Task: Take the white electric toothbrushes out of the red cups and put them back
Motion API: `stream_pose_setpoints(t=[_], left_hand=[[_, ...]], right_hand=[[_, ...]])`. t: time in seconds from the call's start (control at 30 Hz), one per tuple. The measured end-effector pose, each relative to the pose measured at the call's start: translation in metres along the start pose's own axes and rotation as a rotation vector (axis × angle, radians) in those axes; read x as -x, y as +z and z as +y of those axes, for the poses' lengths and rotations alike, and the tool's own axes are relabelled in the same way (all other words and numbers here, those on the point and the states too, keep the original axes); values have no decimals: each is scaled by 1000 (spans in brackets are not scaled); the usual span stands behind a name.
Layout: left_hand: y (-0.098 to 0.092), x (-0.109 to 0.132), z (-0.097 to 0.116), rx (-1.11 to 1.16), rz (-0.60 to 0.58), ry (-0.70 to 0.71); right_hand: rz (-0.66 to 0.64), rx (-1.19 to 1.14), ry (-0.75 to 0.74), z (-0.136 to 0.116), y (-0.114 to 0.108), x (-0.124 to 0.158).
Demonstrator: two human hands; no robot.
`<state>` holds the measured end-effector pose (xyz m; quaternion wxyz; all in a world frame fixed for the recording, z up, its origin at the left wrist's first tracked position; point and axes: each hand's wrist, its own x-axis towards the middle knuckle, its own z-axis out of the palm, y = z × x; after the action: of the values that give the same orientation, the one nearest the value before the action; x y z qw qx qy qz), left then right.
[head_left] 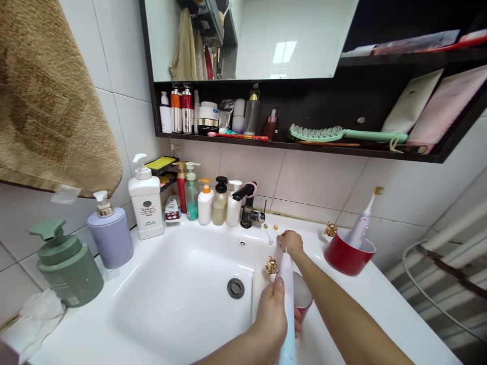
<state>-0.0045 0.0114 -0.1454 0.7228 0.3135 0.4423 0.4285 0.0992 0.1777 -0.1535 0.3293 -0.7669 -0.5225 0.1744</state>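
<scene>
My left hand [272,314] is closed round an electric toothbrush handle [288,304], pink at the top and pale blue lower down, with a bare metal shaft and no brush head. Behind the handle is a red cup with a pale inside [302,290]; fingers of the same hand show against its side. My right hand [292,242] reaches to the ledge by the tap, fingers pinched together at the lower end of a small toothbrush head [276,228]. Beside that one lies another toothbrush head [268,233]. The right fingertips are partly hidden.
A white basin [182,294] lies below, with a black tap [248,208] behind. Pump bottles [206,205] line its back left edge. Another red cup [344,258] holds an electric toothbrush [360,228] at right. A dark shelf [323,91] overhangs the sink.
</scene>
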Motion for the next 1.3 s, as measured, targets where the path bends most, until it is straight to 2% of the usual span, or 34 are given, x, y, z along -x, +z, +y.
stream_pose_setpoints(t=[0.1, 0.23, 0.37, 0.47, 0.6, 0.73, 0.83, 1.0, 1.3], left_hand=[[0, -1, 2, 7, 9, 6], [0, -2, 2, 12, 18, 25], [-2, -2, 2, 5, 16, 36], [-1, 3, 3, -16, -17, 33], [2, 13, -2, -130, -126, 37], [4, 17, -14, -226, -247, 50], [5, 16, -20, -248, -287, 71], [6, 15, -21, -281, -306, 95], [6, 16, -18, -260, -294, 28]], right_hand=[[22, 58, -60, -7, 0, 2], [-14, 50, -128, -20, 10, 7], [-64, -30, -108, -27, 13, 15], [-119, -148, -55, -21, -6, 32], [-196, -381, -9, 3, -53, 73], [-233, -1010, 133, 22, -89, 109], [-271, -1210, 165, 27, -99, 120], [-317, -1242, 139, 25, -99, 121], [-274, -1148, 79, 26, -96, 123]])
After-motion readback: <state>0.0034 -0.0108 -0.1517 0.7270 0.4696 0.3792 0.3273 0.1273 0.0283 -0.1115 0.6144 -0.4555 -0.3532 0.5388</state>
